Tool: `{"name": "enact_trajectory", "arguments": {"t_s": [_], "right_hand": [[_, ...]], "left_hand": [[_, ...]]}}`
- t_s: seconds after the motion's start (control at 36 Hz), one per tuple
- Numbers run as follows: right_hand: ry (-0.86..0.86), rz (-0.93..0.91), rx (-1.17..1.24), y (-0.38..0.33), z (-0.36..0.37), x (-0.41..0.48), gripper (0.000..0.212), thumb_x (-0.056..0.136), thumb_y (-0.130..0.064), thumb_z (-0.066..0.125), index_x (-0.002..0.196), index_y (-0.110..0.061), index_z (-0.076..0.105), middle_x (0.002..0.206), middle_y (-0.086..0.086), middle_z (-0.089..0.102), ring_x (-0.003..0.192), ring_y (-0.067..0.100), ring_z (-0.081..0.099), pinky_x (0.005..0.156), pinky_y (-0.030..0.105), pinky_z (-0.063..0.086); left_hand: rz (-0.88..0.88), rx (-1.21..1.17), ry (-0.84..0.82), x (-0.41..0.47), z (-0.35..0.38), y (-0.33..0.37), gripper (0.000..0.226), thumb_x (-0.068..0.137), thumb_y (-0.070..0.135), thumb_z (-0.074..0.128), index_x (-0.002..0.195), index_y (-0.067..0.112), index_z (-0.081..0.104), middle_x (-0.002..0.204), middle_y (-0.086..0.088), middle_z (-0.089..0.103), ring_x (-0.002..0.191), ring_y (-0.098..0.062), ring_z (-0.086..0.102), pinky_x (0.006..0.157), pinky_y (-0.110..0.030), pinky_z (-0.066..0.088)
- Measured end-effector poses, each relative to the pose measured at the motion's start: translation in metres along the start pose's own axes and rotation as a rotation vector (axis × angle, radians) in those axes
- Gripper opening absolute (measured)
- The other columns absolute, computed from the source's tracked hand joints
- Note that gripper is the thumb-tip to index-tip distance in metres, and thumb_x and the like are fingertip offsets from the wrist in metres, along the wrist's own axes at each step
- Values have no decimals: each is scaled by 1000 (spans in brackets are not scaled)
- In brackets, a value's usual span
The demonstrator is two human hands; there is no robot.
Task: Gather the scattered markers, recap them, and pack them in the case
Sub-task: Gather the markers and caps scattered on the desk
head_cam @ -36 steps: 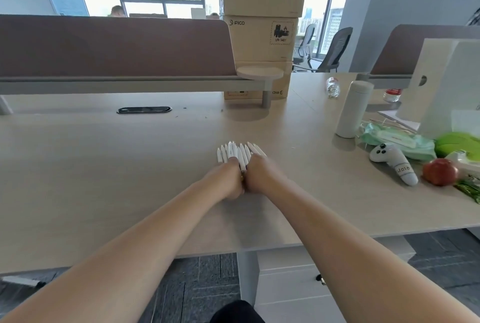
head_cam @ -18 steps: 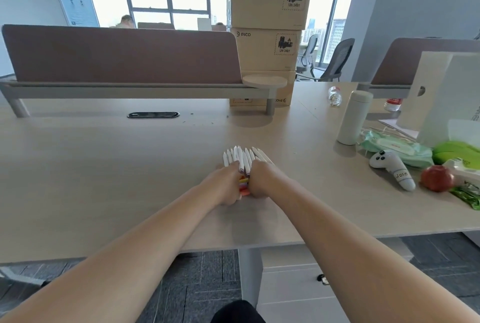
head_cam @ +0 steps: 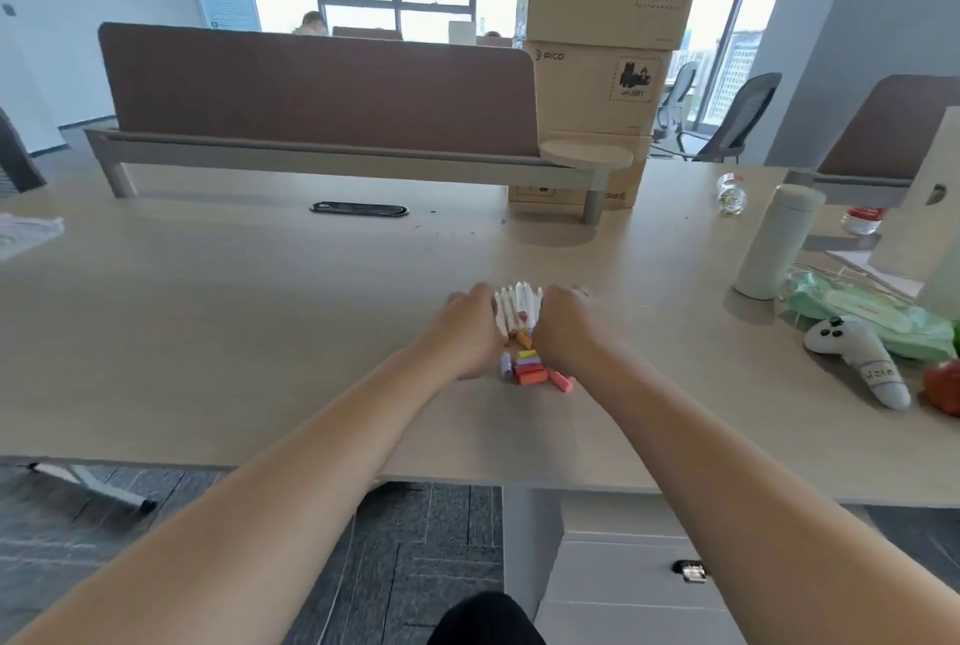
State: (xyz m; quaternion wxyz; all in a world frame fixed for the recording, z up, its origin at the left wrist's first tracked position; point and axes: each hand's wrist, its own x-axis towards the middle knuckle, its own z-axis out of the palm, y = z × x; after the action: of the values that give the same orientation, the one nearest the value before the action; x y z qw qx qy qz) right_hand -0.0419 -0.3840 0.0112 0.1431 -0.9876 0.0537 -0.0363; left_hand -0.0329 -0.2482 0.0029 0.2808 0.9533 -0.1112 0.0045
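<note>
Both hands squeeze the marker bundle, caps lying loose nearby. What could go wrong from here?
1. The markers are only squeezed between the left hand and right hand; middle ones could slip from that grip and roll.
2. The loose caps lie between the wrists; a forearm could scatter them toward the table edge.

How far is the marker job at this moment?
Gathering looks done: the white markers are bunched and held between the left hand and the right hand. Recapping is left: coloured caps lie loose by the wrists. Packing is left too; no case is in view.
</note>
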Motion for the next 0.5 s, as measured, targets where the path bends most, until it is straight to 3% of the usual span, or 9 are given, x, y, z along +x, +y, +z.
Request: {"name": "enact_trajectory", "arguments": {"t_s": [0.03, 0.08, 0.19, 0.25, 0.39, 0.5], "right_hand": [[15, -4, 7, -5, 2, 3, 9, 92, -15, 55, 84, -16, 50, 76, 2, 51, 62, 15, 50, 51, 22, 37], [45, -32, -28, -20, 6, 8, 12, 88, -10, 52, 77, -16, 52, 85, 8, 60, 73, 25, 60, 61, 26, 48], [48, -119, -47, -57, 15, 10, 19, 92, -16, 47, 103, -14, 62, 107, 7, 62, 93, 29, 59, 68, 29, 39], [41, -172, -18, -80, 23, 10, 22, 92, -21, 48, 108, -14, 62, 111, 6, 62, 100, 30, 60, 73, 30, 41], [-14, -277, 23, -138, 39, -9, 24, 94, -25, 47, 110, -14, 61, 109, 5, 61, 95, 27, 60, 78, 35, 51], [-39, -371, 70, -176, 52, -41, 24, 94, -24, 47, 111, -12, 61, 111, 7, 63, 97, 28, 60, 74, 31, 45]], "left_hand": [[-19, -23, 40, -1, -5, -6, 24, 92, 12, 46, 115, 13, 50, 118, -12, 51, 99, -29, 52, 76, -30, 37], [-63, -62, 107, -3, -14, -21, 17, 89, 11, 43, 104, 16, 51, 111, -8, 56, 95, -28, 53, 73, -31, 38], [-157, -115, 206, -14, -38, -49, 15, 89, 13, 45, 101, 17, 54, 99, -2, 61, 91, -25, 57, 72, -33, 45], [-198, -122, 252, -23, -49, -64, 16, 89, 14, 45, 101, 18, 55, 98, 0, 62, 90, -25, 57, 71, -33, 45], [-283, -78, 339, -58, -72, -101, 14, 90, 17, 47, 102, 19, 55, 98, 0, 62, 88, -24, 55, 70, -32, 41], [-348, -40, 396, -105, -90, -127, 11, 90, 19, 49, 99, 19, 56, 98, -3, 63, 89, -26, 57, 71, -33, 44]]}}
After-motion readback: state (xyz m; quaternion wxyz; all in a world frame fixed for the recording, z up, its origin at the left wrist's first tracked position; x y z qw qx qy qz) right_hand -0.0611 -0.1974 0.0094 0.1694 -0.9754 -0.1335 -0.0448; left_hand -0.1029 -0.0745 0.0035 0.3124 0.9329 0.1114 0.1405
